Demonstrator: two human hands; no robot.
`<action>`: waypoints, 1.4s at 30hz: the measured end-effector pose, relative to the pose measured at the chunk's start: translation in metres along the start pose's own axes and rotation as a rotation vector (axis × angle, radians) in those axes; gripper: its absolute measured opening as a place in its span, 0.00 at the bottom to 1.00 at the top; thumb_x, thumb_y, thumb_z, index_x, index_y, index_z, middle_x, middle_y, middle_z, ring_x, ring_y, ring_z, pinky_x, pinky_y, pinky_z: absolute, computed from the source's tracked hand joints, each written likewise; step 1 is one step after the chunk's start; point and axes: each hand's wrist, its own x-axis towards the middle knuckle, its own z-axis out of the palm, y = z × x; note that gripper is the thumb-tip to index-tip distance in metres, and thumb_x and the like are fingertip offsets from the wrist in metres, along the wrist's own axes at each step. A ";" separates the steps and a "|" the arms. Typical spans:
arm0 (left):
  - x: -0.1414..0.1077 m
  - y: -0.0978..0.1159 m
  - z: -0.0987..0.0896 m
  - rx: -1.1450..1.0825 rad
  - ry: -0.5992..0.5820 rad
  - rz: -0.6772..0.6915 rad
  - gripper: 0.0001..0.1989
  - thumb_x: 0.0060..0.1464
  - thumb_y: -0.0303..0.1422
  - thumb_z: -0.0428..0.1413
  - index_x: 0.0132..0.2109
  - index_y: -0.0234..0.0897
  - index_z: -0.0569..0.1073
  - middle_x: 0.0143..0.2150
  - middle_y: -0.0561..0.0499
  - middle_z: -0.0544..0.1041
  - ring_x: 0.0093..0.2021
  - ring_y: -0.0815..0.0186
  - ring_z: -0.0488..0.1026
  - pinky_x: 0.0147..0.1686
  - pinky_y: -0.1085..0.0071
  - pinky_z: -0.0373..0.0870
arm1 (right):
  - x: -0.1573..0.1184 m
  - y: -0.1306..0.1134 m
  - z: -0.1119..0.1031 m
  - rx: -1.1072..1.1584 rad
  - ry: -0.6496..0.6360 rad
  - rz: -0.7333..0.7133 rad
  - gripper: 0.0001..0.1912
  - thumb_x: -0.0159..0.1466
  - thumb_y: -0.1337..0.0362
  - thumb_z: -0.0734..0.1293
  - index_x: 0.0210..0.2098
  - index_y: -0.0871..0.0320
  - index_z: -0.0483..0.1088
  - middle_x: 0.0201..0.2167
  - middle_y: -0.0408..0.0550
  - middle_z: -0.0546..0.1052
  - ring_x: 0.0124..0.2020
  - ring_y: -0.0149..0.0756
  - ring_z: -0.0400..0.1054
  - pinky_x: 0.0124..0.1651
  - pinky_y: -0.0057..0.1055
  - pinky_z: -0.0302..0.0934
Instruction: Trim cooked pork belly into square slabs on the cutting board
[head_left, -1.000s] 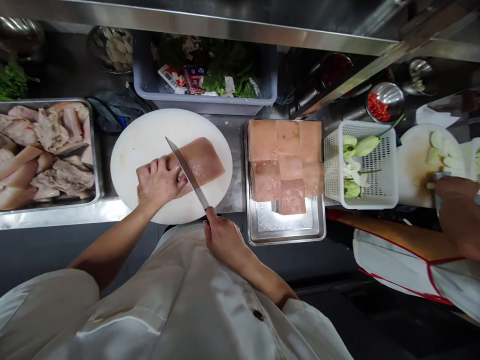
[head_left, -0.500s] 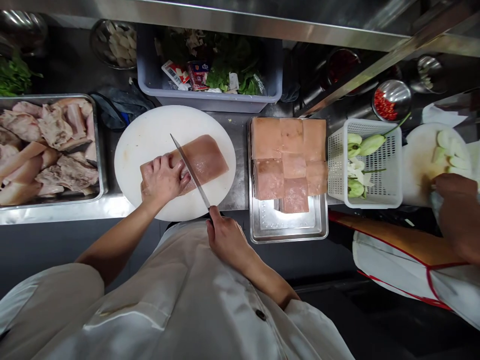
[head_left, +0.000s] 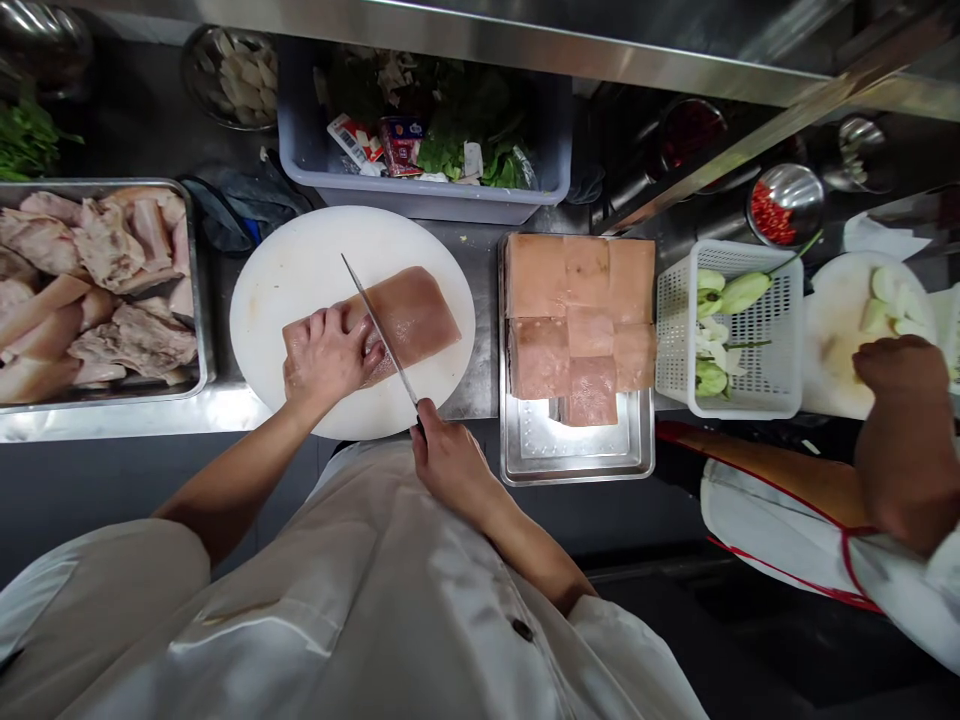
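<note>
Pressing the meat slab [head_left: 421, 312] onto the white cutting board [head_left: 300, 262] with a spread left hand [head_left: 328, 358]; clamping the right hand [head_left: 454, 463] around the knife [head_left: 390, 348] at the board's near edge, angling the blade over the slab.

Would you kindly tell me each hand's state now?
Left hand: open, laid over the pinkish-brown meat slab.
Right hand: closed, holding the dark-handled steel knife.

A metal shelf [head_left: 525, 45] overhangs the steel counter [head_left: 481, 260].
</note>
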 end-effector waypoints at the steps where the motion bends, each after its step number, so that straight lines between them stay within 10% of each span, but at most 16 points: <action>1: 0.000 0.000 0.000 -0.003 -0.003 -0.003 0.26 0.66 0.44 0.51 0.67 0.47 0.69 0.69 0.37 0.64 0.66 0.38 0.59 0.61 0.37 0.57 | -0.001 0.001 0.001 0.003 0.008 -0.005 0.12 0.76 0.62 0.56 0.56 0.56 0.61 0.33 0.49 0.80 0.31 0.43 0.75 0.32 0.31 0.50; 22: 0.000 -0.006 0.003 -0.024 0.017 0.079 0.21 0.68 0.48 0.50 0.60 0.48 0.76 0.65 0.39 0.70 0.62 0.42 0.64 0.57 0.43 0.62 | 0.067 -0.016 -0.015 0.049 0.147 -0.100 0.20 0.73 0.66 0.57 0.63 0.58 0.61 0.43 0.55 0.80 0.38 0.48 0.74 0.38 0.36 0.62; 27: -0.002 -0.006 0.008 -0.044 0.038 0.091 0.19 0.69 0.46 0.50 0.59 0.46 0.76 0.66 0.39 0.69 0.63 0.40 0.63 0.57 0.43 0.63 | 0.034 -0.002 -0.003 -0.010 0.054 -0.018 0.16 0.74 0.64 0.55 0.58 0.58 0.65 0.33 0.51 0.79 0.33 0.48 0.74 0.36 0.36 0.62; 33: -0.002 -0.009 0.013 -0.050 0.064 0.111 0.18 0.68 0.45 0.52 0.57 0.46 0.77 0.69 0.39 0.67 0.65 0.39 0.62 0.58 0.40 0.62 | 0.088 -0.010 -0.003 0.038 0.163 -0.118 0.24 0.72 0.68 0.56 0.67 0.60 0.60 0.55 0.60 0.78 0.48 0.52 0.75 0.51 0.43 0.66; 39: 0.000 -0.009 0.014 -0.112 0.076 0.095 0.18 0.67 0.44 0.54 0.58 0.46 0.77 0.69 0.39 0.67 0.66 0.38 0.63 0.60 0.39 0.61 | 0.032 0.023 0.030 -0.033 0.118 -0.036 0.19 0.73 0.64 0.56 0.61 0.56 0.64 0.37 0.52 0.81 0.35 0.47 0.75 0.41 0.36 0.65; 42: -0.001 -0.007 0.018 -0.119 0.089 0.082 0.19 0.67 0.43 0.53 0.60 0.47 0.77 0.71 0.39 0.66 0.68 0.37 0.62 0.61 0.37 0.61 | 0.052 0.025 0.040 -0.047 0.136 -0.049 0.21 0.73 0.65 0.54 0.62 0.60 0.63 0.41 0.56 0.81 0.38 0.51 0.76 0.43 0.40 0.66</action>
